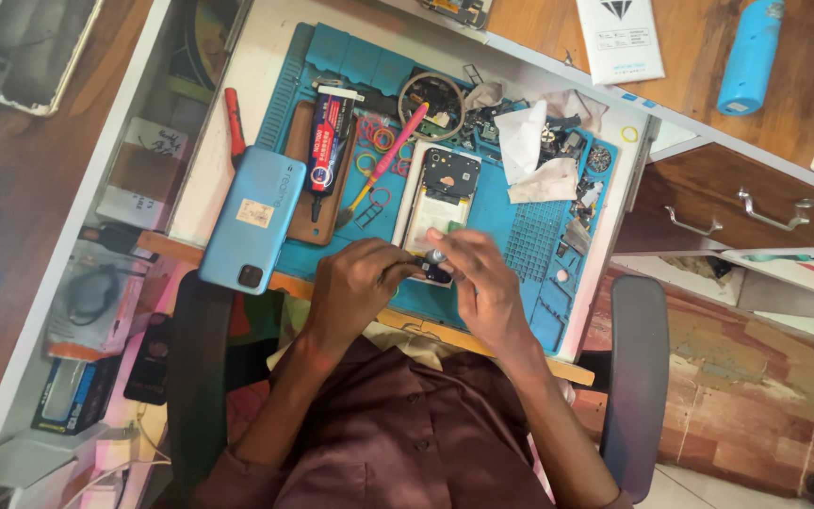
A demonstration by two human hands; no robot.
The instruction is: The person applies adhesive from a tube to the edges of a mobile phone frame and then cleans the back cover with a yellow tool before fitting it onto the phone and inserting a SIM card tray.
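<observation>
nearest the camera, the left hand (355,287) and right hand (482,283) meet at the near end of an opened phone (437,209) lying on a blue repair mat (529,240). the left hand's fingers are curled and pinch the phone's bottom edge; the right hand's fingers are closed around a small silver-tipped tool (436,255), most of it hidden by the hand, so its kind is hard to tell. the phone's lower end is covered by both hands; its dark board and pale battery show beyond them.

just left of the left hand, a light blue phone back cover (258,217) hangs over the mat's edge. past it lies a black glue tube (329,146) on a brown pad, with a pink-handled tool (390,155) beside it and a red tool (235,123) off the mat. farther on sit a round ring part (432,102), crumpled white tissue (534,151) and a jumble of small parts too small to identify. farthest, a white box (620,38) and a blue bottle (751,57) are cut off by the frame's top.
</observation>
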